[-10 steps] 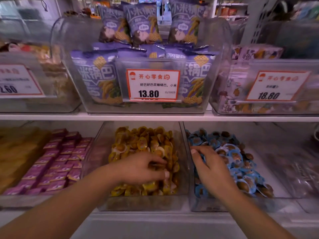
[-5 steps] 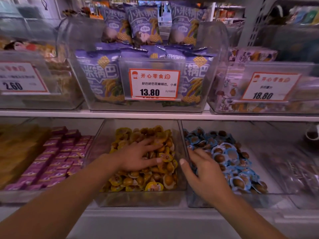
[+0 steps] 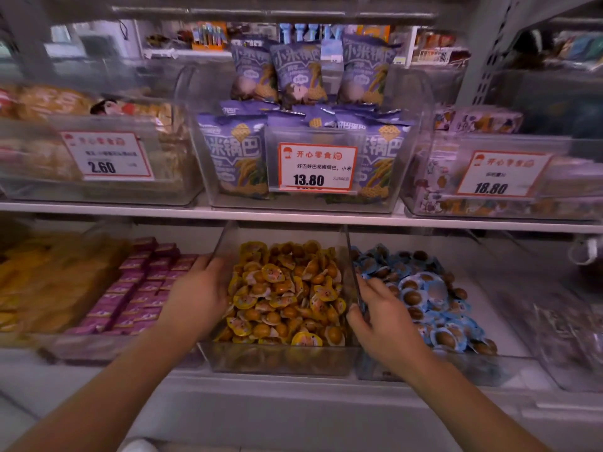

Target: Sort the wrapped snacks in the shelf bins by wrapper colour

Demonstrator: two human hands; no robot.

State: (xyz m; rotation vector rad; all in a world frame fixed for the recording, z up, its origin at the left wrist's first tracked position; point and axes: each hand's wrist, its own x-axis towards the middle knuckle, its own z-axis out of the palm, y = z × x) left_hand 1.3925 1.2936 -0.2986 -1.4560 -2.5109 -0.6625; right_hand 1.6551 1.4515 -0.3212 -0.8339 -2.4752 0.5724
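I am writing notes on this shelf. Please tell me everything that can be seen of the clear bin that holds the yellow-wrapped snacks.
The clear bin looks like transparent plastic, open on top, with walls that flare outward. It stands upright on the lower shelf, between the bin of purple packets and the bin of blue-wrapped snacks. Yellow-wrapped snacks fill it loosely, with no other wrapper colour visible among them. The left hand grips its left wall and the right hand grips its right wall.
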